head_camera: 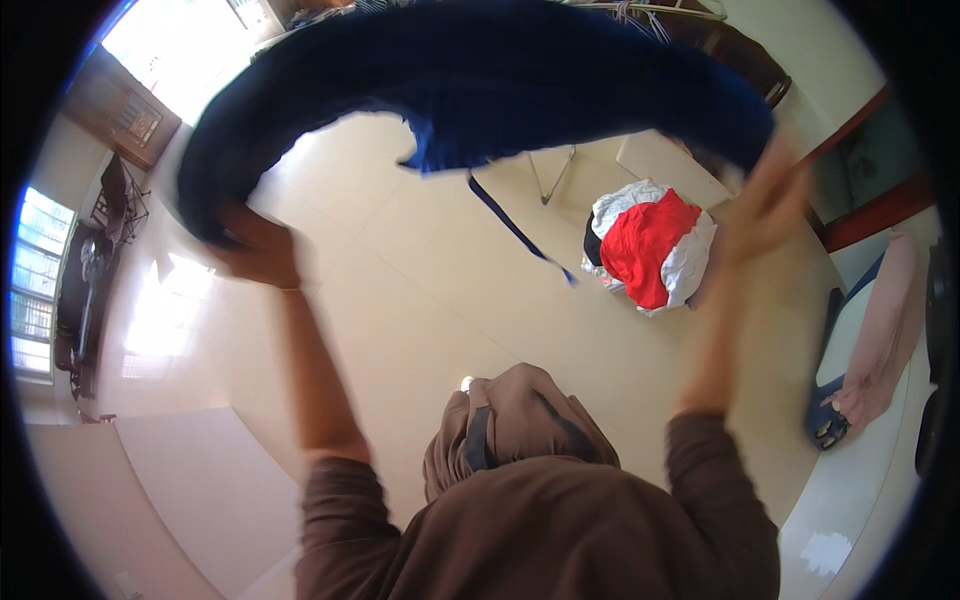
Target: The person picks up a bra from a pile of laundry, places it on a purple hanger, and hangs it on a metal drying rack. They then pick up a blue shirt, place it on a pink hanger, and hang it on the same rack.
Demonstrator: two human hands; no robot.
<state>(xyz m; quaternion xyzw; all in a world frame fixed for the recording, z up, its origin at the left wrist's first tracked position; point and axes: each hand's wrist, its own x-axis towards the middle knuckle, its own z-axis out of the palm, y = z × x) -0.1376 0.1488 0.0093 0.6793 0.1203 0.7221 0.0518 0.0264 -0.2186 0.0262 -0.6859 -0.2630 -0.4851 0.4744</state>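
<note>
A dark blue garment [510,82] stretches in an arch between my raised hands, blurred by motion. My left hand [259,244] grips its left end, and my right hand [772,195], badly blurred, grips the right end. From the garment's lower edge a narrow dark strap [517,229] dangles towards the floor. What kind of garment it is cannot be made out. Below my right hand, on the left side of that forearm, sits a heap of clothes [649,247] with red, white and black pieces.
Pale floor tiles [405,285] spread beneath me. Beyond the garment are hangers [660,11] and a dark wooden piece of furniture [739,56]. Pink cloth [881,322] hangs at the right wall. A pale panel [202,495] stands at lower left; dark furniture [82,300] lines the left window.
</note>
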